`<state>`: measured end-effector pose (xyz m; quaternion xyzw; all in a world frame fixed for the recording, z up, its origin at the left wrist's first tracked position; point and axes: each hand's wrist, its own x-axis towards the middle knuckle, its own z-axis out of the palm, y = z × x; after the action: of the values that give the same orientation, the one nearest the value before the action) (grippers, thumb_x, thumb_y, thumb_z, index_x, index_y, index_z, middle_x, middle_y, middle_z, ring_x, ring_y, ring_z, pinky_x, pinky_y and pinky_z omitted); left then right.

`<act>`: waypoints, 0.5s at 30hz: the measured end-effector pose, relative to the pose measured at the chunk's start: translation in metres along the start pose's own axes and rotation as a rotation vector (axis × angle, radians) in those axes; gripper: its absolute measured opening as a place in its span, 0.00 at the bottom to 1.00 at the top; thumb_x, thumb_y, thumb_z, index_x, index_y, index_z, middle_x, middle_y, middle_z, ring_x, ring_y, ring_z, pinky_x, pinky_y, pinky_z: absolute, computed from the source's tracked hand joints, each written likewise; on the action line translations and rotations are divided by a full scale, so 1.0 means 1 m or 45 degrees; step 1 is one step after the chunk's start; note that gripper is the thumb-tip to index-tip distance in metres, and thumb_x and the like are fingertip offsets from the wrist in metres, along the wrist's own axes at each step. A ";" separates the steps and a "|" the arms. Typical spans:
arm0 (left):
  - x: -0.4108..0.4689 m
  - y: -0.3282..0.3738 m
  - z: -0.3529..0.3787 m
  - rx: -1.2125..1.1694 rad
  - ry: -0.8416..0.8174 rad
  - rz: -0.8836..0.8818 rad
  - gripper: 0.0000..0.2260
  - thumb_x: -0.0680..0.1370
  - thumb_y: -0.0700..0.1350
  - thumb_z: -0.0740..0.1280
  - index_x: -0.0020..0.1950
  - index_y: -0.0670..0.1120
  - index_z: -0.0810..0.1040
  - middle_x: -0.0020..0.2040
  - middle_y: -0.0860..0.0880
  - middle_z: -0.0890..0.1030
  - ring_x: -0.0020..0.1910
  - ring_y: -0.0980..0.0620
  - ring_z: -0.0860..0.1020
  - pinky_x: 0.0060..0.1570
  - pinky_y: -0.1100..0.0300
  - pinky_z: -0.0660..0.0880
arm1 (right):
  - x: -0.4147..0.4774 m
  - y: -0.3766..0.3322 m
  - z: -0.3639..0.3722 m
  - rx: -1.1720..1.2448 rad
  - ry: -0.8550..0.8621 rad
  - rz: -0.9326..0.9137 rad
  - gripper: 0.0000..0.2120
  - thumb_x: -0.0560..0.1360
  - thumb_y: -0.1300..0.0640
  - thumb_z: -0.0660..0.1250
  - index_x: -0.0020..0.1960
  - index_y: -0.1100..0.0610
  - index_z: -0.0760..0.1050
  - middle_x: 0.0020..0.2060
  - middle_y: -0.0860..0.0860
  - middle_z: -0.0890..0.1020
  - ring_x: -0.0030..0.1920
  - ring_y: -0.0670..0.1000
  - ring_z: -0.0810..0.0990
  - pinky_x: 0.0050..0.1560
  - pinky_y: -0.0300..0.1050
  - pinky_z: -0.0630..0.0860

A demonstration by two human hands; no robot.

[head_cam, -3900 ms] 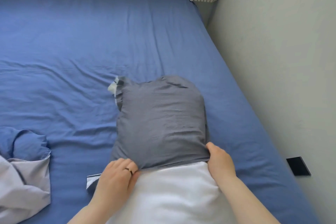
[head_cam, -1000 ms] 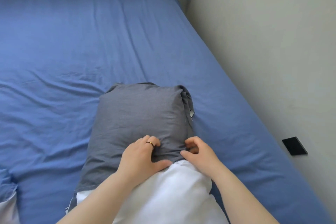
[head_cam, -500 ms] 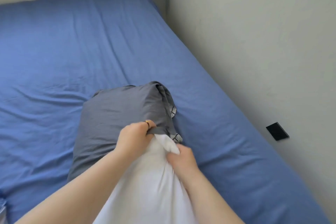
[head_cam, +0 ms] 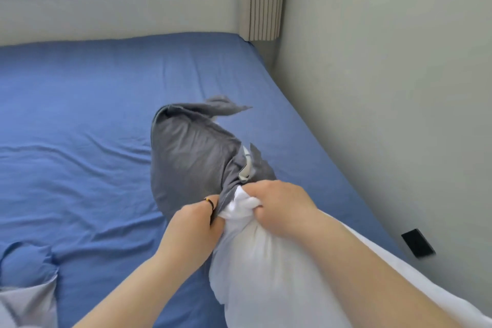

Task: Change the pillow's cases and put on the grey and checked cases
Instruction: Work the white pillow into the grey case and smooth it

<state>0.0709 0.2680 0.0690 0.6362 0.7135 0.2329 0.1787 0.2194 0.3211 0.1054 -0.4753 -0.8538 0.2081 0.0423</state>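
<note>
Head view, by the near right edge of the bed [head_cam: 93, 104]: white pillow [head_cam: 266, 261] clutched at its bunched end in right hand [head_cam: 282, 208], left hand [head_cam: 194, 224] pinching hem of grey case [head_cam: 189, 157], covering only the pillow's far half.

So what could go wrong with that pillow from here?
Most of the pillow is outside the case, and the right hand bunches its corner, so it may go in twisted and lumpy. The case's far corner flops empty, so the filling may never reach it. The left hand pinches only the case's edge, which could slip free.
</note>
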 end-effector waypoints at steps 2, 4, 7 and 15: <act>-0.013 -0.015 -0.003 0.023 -0.024 -0.044 0.07 0.73 0.40 0.59 0.36 0.47 0.69 0.24 0.51 0.69 0.27 0.50 0.67 0.26 0.63 0.62 | 0.006 -0.013 0.013 -0.136 -0.095 -0.076 0.10 0.73 0.62 0.56 0.52 0.53 0.70 0.54 0.53 0.77 0.54 0.57 0.75 0.41 0.45 0.61; -0.031 -0.040 -0.013 -0.012 -0.001 -0.148 0.08 0.73 0.40 0.60 0.34 0.48 0.69 0.21 0.51 0.68 0.24 0.52 0.63 0.23 0.64 0.58 | 0.016 -0.038 0.033 -0.238 -0.199 -0.149 0.11 0.74 0.62 0.56 0.55 0.53 0.68 0.56 0.54 0.76 0.55 0.58 0.75 0.41 0.46 0.60; -0.039 -0.070 -0.015 -0.276 0.049 -0.344 0.13 0.73 0.39 0.63 0.30 0.51 0.68 0.22 0.53 0.69 0.27 0.52 0.62 0.28 0.63 0.60 | 0.025 -0.062 0.059 -0.261 -0.285 -0.175 0.13 0.76 0.60 0.55 0.60 0.56 0.66 0.58 0.56 0.74 0.58 0.60 0.74 0.42 0.47 0.62; -0.047 -0.126 -0.018 -0.519 0.055 -0.525 0.12 0.71 0.40 0.66 0.31 0.47 0.66 0.24 0.54 0.66 0.27 0.54 0.63 0.28 0.63 0.60 | 0.023 -0.078 0.056 -0.284 -0.487 0.004 0.40 0.66 0.35 0.63 0.72 0.45 0.52 0.73 0.48 0.58 0.73 0.56 0.53 0.69 0.61 0.53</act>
<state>-0.0371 0.2095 0.0109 0.4238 0.7699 0.3436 0.3311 0.1299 0.2862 0.0823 -0.4302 -0.8633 0.1990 -0.1736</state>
